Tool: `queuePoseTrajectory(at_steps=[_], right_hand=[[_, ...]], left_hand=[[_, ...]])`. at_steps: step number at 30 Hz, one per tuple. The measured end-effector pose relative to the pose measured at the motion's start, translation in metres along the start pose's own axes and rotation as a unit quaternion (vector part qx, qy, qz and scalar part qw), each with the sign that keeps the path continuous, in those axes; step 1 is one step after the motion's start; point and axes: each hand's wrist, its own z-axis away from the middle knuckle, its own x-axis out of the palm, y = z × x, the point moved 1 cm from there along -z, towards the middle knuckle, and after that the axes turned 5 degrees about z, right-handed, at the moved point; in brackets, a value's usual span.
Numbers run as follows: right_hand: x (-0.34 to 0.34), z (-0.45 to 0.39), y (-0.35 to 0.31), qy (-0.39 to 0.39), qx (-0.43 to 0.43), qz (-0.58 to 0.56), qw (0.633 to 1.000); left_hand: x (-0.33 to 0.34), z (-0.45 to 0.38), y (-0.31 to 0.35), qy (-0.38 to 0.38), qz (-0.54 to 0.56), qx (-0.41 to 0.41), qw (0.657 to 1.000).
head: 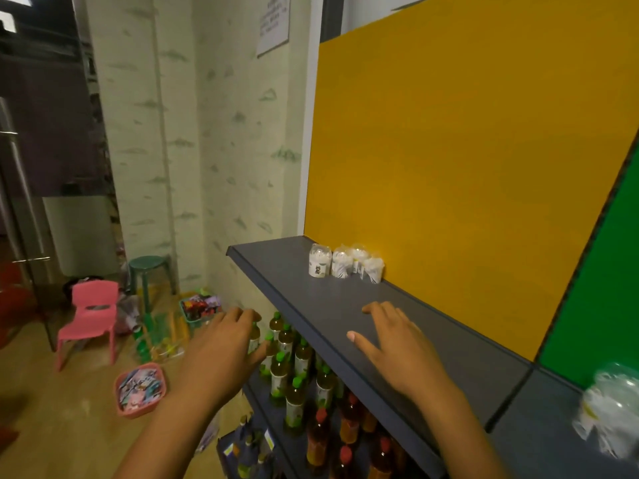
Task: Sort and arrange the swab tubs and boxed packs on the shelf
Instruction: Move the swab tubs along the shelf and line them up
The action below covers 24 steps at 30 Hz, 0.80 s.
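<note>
Both hands hover empty: left hand [224, 344] loose-fingered off the edge, right hand [390, 344] spread flat over the matte grey shelf [311, 305]. Clear round swab tubs [345, 262] cluster at the shelf's back against the yellow panel [466, 150].

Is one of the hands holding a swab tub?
No, the left hand and right hand are both empty, and the swab tubs stand untouched at the back of the shelf.

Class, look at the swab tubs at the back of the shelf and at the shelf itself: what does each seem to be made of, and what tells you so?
Swab tubs: probably clear glossy plastic; white contents show through the walls, and the tops catch light.
Shelf: likely painted metal, matt dark grey; flat, even surface with a thin folded front lip. Laminate is possible.
</note>
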Motion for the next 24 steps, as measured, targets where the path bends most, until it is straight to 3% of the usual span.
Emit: queuePoseTrajectory(at_steps=[7,11,24], right_hand=[[0.030,-0.075,-0.026,0.015,0.046,0.007,0.999],[0.058,-0.102,-0.036,-0.014,0.057,0.012,0.998],[0.105,-0.201,-0.011,0.018,0.111,0.009,0.994]], left_hand=[[0.019,-0.074,-0.061,-0.013,0.027,0.028,0.999],[0.039,-0.101,-0.088,-0.046,0.045,0.037,0.997],[0.098,-0.209,-0.118,-0.074,0.094,0.071,0.990]])
